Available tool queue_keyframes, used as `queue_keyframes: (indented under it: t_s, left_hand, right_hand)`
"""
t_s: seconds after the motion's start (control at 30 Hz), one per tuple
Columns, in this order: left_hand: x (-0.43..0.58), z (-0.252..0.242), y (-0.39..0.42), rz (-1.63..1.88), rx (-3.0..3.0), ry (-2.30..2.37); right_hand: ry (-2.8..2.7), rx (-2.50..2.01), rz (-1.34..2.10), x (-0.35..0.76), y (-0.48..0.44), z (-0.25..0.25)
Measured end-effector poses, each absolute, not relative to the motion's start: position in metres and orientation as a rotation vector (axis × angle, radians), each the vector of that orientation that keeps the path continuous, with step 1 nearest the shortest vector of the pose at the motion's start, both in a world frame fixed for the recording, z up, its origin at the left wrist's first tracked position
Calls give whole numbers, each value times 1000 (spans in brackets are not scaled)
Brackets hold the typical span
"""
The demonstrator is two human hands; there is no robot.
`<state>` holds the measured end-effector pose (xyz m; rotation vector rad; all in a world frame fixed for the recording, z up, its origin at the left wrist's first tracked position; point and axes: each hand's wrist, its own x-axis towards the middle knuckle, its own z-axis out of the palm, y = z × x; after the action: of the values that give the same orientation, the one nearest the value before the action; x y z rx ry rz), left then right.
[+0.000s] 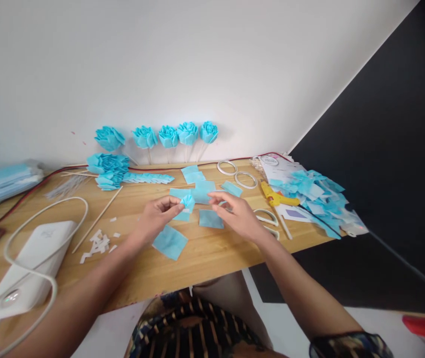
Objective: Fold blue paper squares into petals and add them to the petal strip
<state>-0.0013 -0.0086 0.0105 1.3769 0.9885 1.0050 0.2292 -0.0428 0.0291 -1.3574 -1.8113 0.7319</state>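
My left hand (pixel 156 215) is closed, pinching a small gathered piece of light blue fabric or tissue (pixel 187 201) between thumb and fingertips above the table. To its right, my right hand (pixel 238 214) has its fingers curved and apart, with nothing visible between them. Beneath and around both hands lie several flat blue pieces, among them a square (pixel 170 242) near my left wrist and a rectangle (pixel 211 219) below my right fingertips. Scissors (pixel 268 217), partly hidden by my right hand, show their pale handles.
Blue flowers on sticks (pixel 188 133) lean on the wall. A yellow glue gun (pixel 277 195), two white rings (pixel 245 179) and a heap of blue scraps (pixel 313 191) are on the right. At left are white bits (pixel 98 243), a stick (pixel 98 219) and a cabled white power bank (pixel 33 268).
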Motion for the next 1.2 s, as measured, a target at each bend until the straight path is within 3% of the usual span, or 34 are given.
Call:
queue_keyframes:
  t_s: [0.33, 0.57, 0.77, 0.93, 1.2]
  left_hand:
    - [-2, 15, -8, 1000, 1354, 930]
    - [-6, 9, -3, 902, 1474, 1029]
    - [-4, 7, -7, 445, 1789, 930]
    - [6, -2, -17, 242, 2240, 740]
    - [17, 12, -12, 676, 2715, 769]
  right_hand:
    - [-1772, -1179, 972, 193, -19, 31]
    - [-1857, -1496, 529, 261, -28, 16]
    - [-1946, -1926, -33, 355, -8, 9]
    - [-2121, -1977, -79, 368, 18, 12]
    - [-2315, -1968, 42, 364, 25, 38]
